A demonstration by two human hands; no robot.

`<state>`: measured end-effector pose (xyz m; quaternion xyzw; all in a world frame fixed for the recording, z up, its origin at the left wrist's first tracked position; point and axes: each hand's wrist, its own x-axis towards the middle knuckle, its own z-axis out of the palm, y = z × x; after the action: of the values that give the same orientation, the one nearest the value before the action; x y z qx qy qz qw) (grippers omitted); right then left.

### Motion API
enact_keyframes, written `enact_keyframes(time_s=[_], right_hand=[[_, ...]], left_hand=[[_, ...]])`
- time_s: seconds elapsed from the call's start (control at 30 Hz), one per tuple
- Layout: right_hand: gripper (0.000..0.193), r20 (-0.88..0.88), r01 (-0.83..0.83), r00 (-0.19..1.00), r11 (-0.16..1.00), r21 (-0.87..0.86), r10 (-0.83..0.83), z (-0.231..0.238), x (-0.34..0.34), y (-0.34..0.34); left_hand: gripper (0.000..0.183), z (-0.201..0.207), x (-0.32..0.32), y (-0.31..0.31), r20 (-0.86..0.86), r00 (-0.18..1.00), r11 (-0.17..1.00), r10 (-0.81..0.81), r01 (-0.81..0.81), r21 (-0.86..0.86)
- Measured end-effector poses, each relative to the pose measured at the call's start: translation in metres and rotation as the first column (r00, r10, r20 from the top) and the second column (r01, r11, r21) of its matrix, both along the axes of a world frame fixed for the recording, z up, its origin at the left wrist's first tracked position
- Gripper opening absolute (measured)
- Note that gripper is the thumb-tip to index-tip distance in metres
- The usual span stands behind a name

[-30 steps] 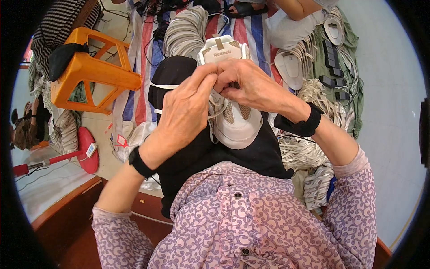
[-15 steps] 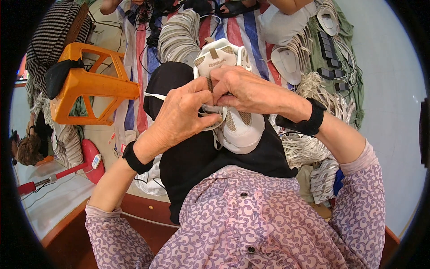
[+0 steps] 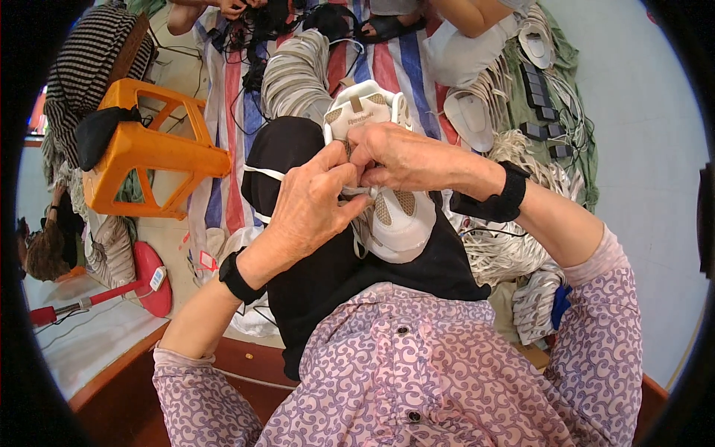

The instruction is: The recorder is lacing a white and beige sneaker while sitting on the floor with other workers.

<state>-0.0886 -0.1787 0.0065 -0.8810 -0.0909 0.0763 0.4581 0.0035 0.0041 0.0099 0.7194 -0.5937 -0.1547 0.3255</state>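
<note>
A white sneaker (image 3: 402,231) with beige mesh panels rests on my lap, toe toward me, over black cloth (image 3: 320,283). My left hand (image 3: 309,205) is closed in a pinch on the white shoelace (image 3: 262,172) at the left side of the lacing. Part of that lace shows across the black cloth, left of the hand. My right hand (image 3: 398,156) reaches over the sneaker's tongue, its fingertips pinched on the lace at the eyelets and touching the left fingers. The fingers hide the eyelets and much of the lacing.
An orange plastic stool (image 3: 156,160) stands at the left with a black cloth item (image 3: 104,138) on it. Stacked pale shoe parts (image 3: 294,74) lie on a striped sheet ahead. Bundles of white laces (image 3: 506,238) are at the right. Another person's hands (image 3: 237,6) show at the top.
Both hands stay at the lacing, with the fingertips drawn closer together. More of the white lace now shows on the black cloth to the left. The view has shifted slightly.
</note>
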Motion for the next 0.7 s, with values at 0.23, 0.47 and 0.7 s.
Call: enact_keyframes(time_s=[0.23, 0.47, 0.7], right_hand=[[0.017, 0.209, -0.027, 0.978, 0.999, -0.02, 0.031, -0.043, -0.006, -0.008], [0.008, 0.23, -0.062, 0.969, 0.991, -0.116, 0.087, -0.029, -0.001, 0.004], [0.015, 0.157, -0.153, 0.971, 0.972, -0.181, 0.182, -0.004, -0.004, -0.009]], left_hand=[[0.02, -0.005, 0.004, -0.003, 0.104, 0.985, 0.988, -0.137, 0.143, -0.052], [0.021, -0.006, 0.001, 0.01, 0.039, 0.991, 0.99, -0.131, 0.133, -0.053], [0.021, -0.016, 0.001, -0.001, -0.003, 0.992, 0.986, -0.126, 0.124, -0.113]])
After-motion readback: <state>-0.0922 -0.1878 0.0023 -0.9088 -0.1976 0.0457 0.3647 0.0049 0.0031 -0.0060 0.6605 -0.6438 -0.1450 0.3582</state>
